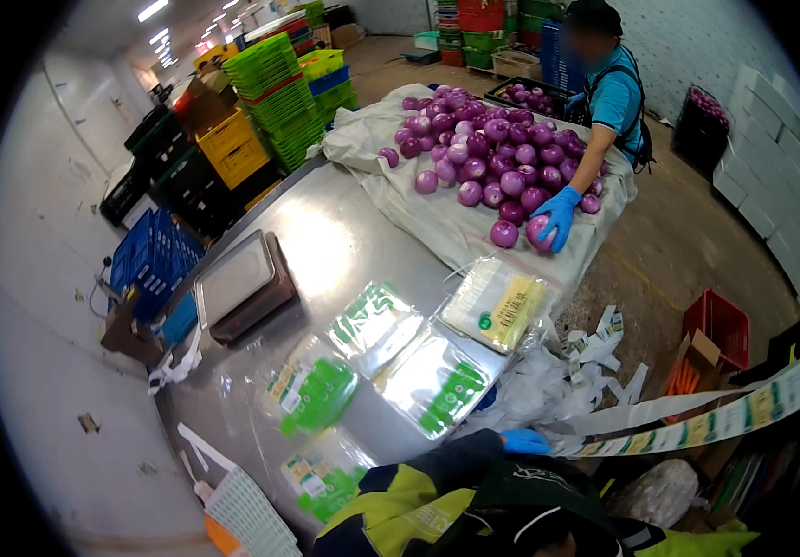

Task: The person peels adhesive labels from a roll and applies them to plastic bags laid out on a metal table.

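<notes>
At table (326, 232) edge: left hand (524, 442), gloved, lying closed on label strip (716, 418), feeding it off backing scraps (548, 385); right hand unseen. Bags (432, 381) lying flat, within reach.

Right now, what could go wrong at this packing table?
The purple onions are piled loose on a cloth near the table edge; one may roll off. The label strip held by the gloved hand trails over the side and could snag. Clear bags on steel may slide.
</notes>
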{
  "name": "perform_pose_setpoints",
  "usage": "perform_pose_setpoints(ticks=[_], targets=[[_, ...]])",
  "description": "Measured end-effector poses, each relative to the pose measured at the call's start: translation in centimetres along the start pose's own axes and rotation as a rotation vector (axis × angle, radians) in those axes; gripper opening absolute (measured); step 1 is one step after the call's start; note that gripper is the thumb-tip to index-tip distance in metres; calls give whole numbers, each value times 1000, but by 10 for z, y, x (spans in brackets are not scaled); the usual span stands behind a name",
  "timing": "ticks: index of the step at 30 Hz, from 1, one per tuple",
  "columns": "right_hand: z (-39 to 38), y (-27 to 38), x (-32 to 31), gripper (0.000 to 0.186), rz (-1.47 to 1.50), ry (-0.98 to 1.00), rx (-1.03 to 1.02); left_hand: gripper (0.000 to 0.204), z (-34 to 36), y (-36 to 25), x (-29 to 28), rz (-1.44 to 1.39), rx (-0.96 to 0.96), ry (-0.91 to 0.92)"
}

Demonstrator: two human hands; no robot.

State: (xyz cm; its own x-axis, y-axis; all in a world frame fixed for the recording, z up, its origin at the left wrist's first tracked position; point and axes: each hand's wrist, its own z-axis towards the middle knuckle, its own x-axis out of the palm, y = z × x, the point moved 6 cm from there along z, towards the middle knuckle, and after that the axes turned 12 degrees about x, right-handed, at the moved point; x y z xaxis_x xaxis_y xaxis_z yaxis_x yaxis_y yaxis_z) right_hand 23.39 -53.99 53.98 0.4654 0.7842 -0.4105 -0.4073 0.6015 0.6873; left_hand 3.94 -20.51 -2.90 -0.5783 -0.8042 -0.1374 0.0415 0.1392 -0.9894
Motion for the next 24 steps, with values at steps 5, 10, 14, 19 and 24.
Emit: perform_pose_setpoints(ticks=[5, 10, 14, 19, 24], targets=[[52, -91, 23, 48, 97, 104, 84, 54, -41, 97, 25, -65, -320, -55], [91, -141, 3, 44, 211, 92, 91, 34, -5, 125, 45, -252, -63, -347], [150, -154, -22, 42, 254, 24, 55, 27, 100, 16, -12, 214, 408, -757], [196, -122, -41, 40, 251, 1, -54, 15, 201, -312, -45, -15, 661, -817], [185, -193, 8, 27, 292, 149, -146, 30, 211, -362, 24, 591, 694, -268]])
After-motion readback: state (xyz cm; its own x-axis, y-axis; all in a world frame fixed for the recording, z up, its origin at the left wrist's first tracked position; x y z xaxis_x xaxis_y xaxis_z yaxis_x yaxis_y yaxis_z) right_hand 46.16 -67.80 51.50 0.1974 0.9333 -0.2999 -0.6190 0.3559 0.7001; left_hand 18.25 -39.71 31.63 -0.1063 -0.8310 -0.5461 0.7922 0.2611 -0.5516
